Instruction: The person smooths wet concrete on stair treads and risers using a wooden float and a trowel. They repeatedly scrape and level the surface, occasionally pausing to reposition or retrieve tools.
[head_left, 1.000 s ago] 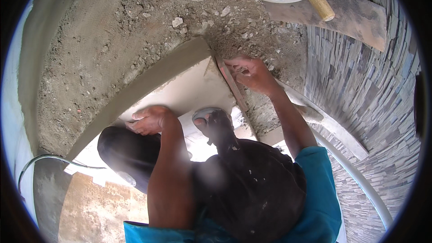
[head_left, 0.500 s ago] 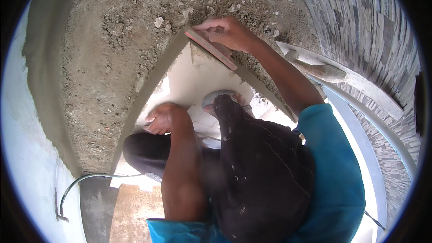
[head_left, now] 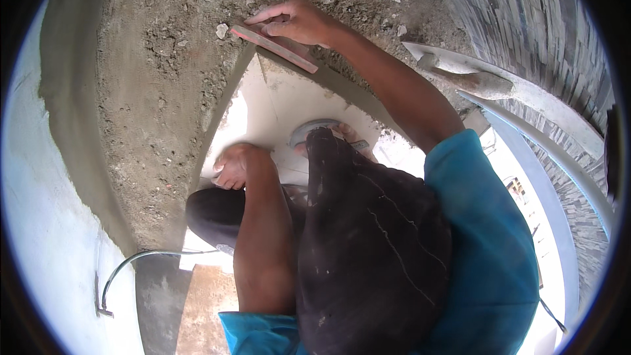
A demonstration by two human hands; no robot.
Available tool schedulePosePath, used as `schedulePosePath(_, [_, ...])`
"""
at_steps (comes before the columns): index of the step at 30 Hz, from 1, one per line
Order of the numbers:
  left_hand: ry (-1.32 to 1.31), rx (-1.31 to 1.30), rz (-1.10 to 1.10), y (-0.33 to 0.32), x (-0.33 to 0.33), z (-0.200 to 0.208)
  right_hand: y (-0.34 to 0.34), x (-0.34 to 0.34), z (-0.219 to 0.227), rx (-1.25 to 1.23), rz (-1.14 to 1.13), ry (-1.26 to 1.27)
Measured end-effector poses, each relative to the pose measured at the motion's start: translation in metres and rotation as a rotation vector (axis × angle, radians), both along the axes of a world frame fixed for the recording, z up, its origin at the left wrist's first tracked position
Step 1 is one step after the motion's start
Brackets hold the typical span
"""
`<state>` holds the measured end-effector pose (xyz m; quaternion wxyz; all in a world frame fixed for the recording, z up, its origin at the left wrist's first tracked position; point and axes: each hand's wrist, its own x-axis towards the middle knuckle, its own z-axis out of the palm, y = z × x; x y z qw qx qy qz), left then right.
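Observation:
My right hand (head_left: 299, 23) reaches far forward, its fingers closed on a flat hand float (head_left: 279, 50) with a reddish edge. The float lies across the point where two grey cement edge strips (head_left: 348, 89) meet, and its left end sticks out past that corner. My left hand (head_left: 235, 164) is low beside my bent left knee, over the pale tiled floor (head_left: 263, 105) near the left strip. Its fingers are curled inward; whatever they hold, if anything, is hidden.
Rough soil (head_left: 154, 92) with loose stones borders the strips. A long trowel-like tool with a handle (head_left: 476, 83) leans by the stone-clad wall (head_left: 549, 33). A thin hose (head_left: 151, 252) curves at lower left, near a white wall (head_left: 39, 171). My sandalled foot (head_left: 345, 133) stands on the tiles.
My right hand and the float have slid along the right strip, leftward and away from me, onto the corner. The view has shifted slightly. My left hand stays by the knee.

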<state>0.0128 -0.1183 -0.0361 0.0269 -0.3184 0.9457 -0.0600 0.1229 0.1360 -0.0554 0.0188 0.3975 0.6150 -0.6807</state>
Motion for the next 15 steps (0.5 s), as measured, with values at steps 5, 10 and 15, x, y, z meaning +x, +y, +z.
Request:
schedulePosePath(5, [0.006, 0.015, 0.098, -0.003, 0.002, 0.006, -0.019, 0.069, 0.054, 0.075, 0.201, 0.011])
schedulePosePath(10, [0.046, 0.124, 0.196, -0.031, -0.004, 0.014, -0.006, 0.125, 0.108, -0.454, -0.184, 0.116])
schedulePosePath(15, [-0.066, 1.256, -0.12, -0.002, 0.014, 0.143, -0.003, 0.1, 0.124, -0.678, -0.509, 0.572])
